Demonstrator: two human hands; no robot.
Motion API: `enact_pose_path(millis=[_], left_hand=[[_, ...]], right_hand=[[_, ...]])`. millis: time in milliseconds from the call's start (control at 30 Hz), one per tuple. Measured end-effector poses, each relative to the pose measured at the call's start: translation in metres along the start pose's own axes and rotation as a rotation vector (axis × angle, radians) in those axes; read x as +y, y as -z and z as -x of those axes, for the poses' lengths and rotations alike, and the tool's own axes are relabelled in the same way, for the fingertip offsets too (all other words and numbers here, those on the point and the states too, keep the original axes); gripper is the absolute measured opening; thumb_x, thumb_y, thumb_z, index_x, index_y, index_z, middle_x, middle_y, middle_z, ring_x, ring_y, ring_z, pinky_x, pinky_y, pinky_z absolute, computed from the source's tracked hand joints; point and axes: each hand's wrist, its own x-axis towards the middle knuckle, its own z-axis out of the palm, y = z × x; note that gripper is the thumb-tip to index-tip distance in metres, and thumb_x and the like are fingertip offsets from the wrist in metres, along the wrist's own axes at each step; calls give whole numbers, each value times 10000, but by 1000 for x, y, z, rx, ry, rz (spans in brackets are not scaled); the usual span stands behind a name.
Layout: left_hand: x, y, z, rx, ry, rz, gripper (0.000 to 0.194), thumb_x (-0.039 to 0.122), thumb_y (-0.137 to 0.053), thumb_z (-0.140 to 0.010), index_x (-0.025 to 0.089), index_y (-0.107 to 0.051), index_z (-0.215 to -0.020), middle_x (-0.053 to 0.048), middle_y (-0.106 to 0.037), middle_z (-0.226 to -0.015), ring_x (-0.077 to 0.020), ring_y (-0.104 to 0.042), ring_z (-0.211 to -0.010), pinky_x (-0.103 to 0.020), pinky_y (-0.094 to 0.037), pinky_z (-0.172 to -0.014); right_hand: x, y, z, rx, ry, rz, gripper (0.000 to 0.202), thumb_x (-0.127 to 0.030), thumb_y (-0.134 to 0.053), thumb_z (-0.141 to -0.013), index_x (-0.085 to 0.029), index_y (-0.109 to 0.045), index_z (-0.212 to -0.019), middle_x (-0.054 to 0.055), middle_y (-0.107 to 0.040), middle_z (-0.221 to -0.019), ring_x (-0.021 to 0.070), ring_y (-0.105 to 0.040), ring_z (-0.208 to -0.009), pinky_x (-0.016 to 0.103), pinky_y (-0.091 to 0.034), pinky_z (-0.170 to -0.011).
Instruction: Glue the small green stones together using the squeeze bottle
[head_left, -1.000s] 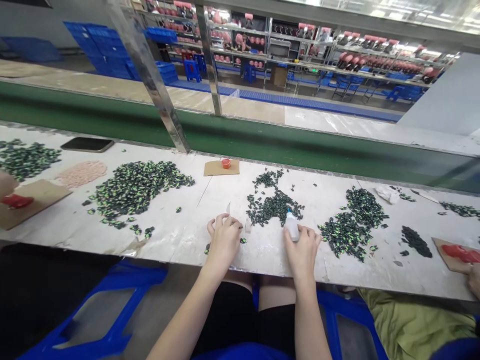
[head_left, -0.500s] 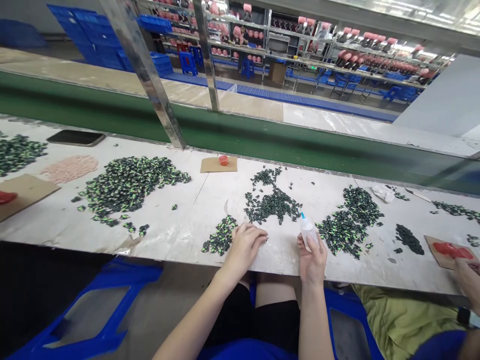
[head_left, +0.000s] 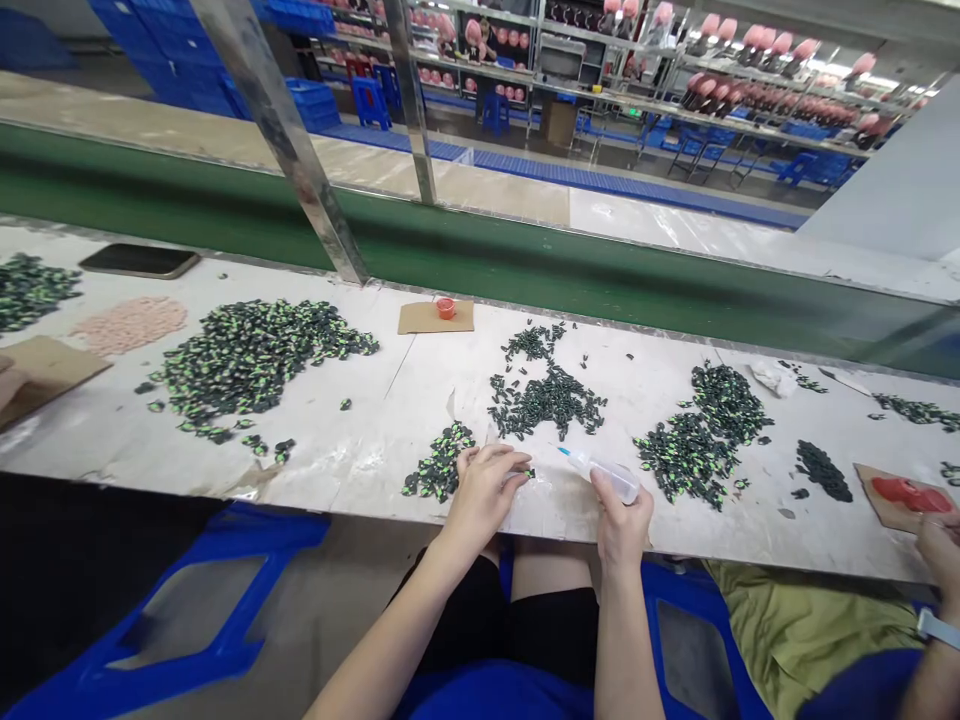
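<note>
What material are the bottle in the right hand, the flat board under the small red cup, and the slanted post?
Bottle in the right hand: probably soft plastic, smooth; it looks translucent.
Board: apparently cardboard, matt, plain brown.
Slanted post: likely polished metal, judging by its streaky reflections.

Co-worker's hand cut off at left edge, apparently.

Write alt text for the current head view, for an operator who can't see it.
At a white worktable, the right hand holds a small translucent bottle, its blue tip aimed toward a small dark green piece at the left hand's fingertips. Piles of similar pieces lie around them, with a red cup on cardboard beyond.
</note>
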Motion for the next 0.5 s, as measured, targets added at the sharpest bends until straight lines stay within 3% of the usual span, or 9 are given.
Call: enact_pose_path(millis=[133, 500], left_hand=[[0, 0, 0, 41, 34, 36, 238, 80, -643, -768, 273, -674, -904, -12, -773, -807, -268, -635, -1007, -505, -277, -976], [2, 3, -1, 54, 89, 9, 195, 69, -657, -749, 262, -683, -756, -4, -776, -802, -272, -656, -971, -520, -249, -989]], right_hand=[[-3, -5, 1, 24, -3, 69, 421, -512, -720, -679, -176, -538, -501, -26, -481, -440, 115, -436, -437, 251, -363, -435], [-7, -9, 1, -94, -4, 231, 403, -496, -697, -685, -166, -573, -488, -5, -524, -450, 131, -462, -456, 257, -385, -448]])
